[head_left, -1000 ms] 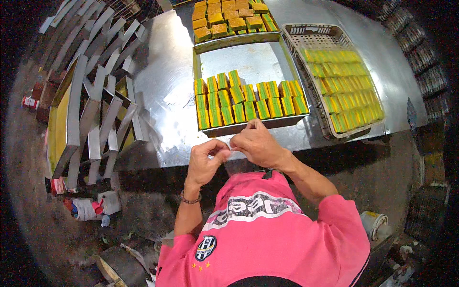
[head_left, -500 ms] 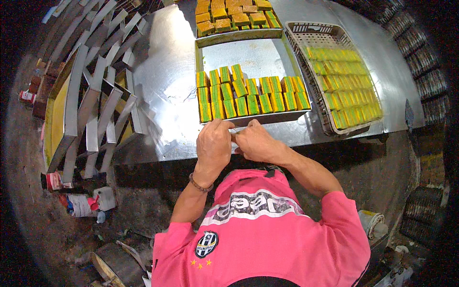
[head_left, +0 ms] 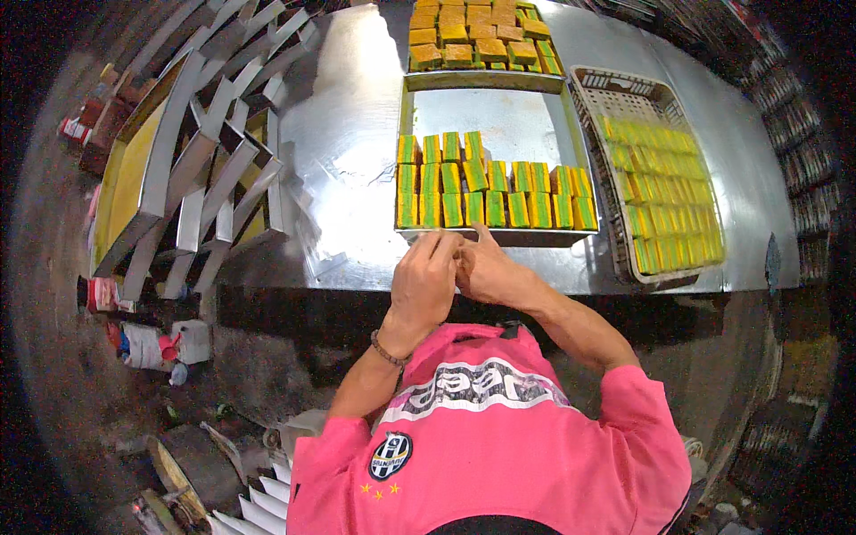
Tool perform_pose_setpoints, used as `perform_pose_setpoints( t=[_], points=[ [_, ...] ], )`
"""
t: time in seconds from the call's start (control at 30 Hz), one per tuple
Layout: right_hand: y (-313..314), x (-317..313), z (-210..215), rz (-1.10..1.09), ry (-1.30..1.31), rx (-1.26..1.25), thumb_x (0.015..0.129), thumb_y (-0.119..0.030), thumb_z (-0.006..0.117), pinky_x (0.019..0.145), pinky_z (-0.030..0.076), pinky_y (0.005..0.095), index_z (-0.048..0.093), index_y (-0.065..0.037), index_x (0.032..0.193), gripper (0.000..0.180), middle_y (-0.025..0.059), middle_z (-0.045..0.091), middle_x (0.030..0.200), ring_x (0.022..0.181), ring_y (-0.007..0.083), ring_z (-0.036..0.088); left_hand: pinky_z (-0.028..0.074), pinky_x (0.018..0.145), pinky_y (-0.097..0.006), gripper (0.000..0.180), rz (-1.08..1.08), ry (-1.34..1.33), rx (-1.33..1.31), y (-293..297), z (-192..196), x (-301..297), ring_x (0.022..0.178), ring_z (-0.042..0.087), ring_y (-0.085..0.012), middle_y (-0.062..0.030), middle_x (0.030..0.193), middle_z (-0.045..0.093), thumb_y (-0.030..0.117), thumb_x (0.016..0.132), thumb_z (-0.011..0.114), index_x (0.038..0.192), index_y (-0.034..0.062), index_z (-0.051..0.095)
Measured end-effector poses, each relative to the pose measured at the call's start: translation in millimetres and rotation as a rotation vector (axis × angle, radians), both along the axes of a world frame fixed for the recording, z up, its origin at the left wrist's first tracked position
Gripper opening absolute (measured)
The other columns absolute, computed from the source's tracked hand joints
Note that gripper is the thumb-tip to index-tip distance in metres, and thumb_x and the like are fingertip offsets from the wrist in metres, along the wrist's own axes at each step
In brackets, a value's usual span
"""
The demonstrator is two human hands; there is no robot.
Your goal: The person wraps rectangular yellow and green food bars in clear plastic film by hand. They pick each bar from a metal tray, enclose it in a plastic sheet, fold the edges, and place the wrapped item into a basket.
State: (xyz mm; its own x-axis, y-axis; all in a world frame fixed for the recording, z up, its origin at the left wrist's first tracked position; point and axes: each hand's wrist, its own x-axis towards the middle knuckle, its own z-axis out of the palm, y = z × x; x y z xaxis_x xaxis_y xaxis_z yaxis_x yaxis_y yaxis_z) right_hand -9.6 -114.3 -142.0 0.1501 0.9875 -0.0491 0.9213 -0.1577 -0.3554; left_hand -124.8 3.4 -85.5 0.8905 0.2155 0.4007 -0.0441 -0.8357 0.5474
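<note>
My left hand (head_left: 423, 283) and my right hand (head_left: 495, 271) meet in front of the tray, over the table's near edge. The fingers of both are curled and pressed together. Whatever they may be pinching is too small or hidden to make out. Just beyond them lies a shallow metal tray (head_left: 499, 238), holding rows of upright yellow-and-green layered cake slices (head_left: 493, 210) in its near half. Its far half shows bare metal. Neither hand touches the slices.
Behind the tray, another holds brown-topped cake pieces (head_left: 486, 51). A plastic crate (head_left: 615, 98) on the right carries rows of wrapped-looking slices (head_left: 664, 196). Metal baking tins (head_left: 174, 134) are stacked crosswise on the left. The steel table (head_left: 334, 178) ends close to my body.
The whole view has shifted, so the table sits further right in it. My hands stay together, and a right-hand finger now points up toward the tray wall. The slices look unmoved.
</note>
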Motion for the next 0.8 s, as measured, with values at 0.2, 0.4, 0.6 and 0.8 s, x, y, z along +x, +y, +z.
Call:
perform_pose_setpoints(
  t=[0.2, 0.4, 0.6, 0.8],
  points=[
    [7, -4, 24, 0.006, -0.020, 0.208, 0.098, -0.027, 0.059, 0.104, 0.031, 0.0820, 0.055, -0.005, 0.139, 0.047, 0.0113, 0.051, 0.153, 0.147, 0.0313, 0.041, 0.053, 0.078, -0.038, 0.053, 0.379, -0.317, -0.196, 16, -32, -39, 0.093, 0.061, -0.0228, -0.0134, 0.124, 0.063, 0.016, 0.085, 0.081, 0.132, 0.0053, 0.058],
    [25, -10, 47, 0.239, -0.059, 0.066, 0.104, -0.032, 0.053, 0.111, 0.024, 0.0802, 0.037, -0.014, 0.158, 0.059, 0.0110, 0.036, 0.165, 0.150, 0.0325, 0.037, 0.053, 0.101, -0.053, 0.056, 0.279, -0.462, -1.937, 35, -76, -48, 0.129, 0.054, -0.0356, -0.0165, 0.138, 0.051, 0.044, 0.099, 0.065, 0.147, 0.0201, 0.047],
    [44, -14, 39, 0.281, 0.093, -0.040, 0.101, -0.038, 0.058, 0.106, 0.025, 0.0824, 0.051, -0.015, 0.150, 0.055, 0.0106, 0.050, 0.156, 0.139, 0.0310, 0.052, 0.054, 0.100, -0.060, 0.021, 0.314, -0.534, -2.202, 51, -113, -21, 0.122, 0.060, -0.0371, -0.0107, 0.121, 0.062, 0.037, 0.104, 0.060, 0.111, 0.0177, 0.061],
    [63, 27, 72, 0.225, 0.496, 0.146, 0.093, -0.031, 0.072, 0.105, 0.047, 0.0482, 0.065, -0.006, 0.132, 0.047, 0.0118, 0.072, 0.124, 0.114, 0.0326, 0.069, 0.054, 0.101, -0.060, 0.021, 0.359, -0.736, -2.298, 83, -109, -31, 0.108, 0.068, -0.0310, -0.0094, 0.100, 0.070, 0.033, 0.104, 0.060, 0.102, 0.0119, 0.065]
  ],
)
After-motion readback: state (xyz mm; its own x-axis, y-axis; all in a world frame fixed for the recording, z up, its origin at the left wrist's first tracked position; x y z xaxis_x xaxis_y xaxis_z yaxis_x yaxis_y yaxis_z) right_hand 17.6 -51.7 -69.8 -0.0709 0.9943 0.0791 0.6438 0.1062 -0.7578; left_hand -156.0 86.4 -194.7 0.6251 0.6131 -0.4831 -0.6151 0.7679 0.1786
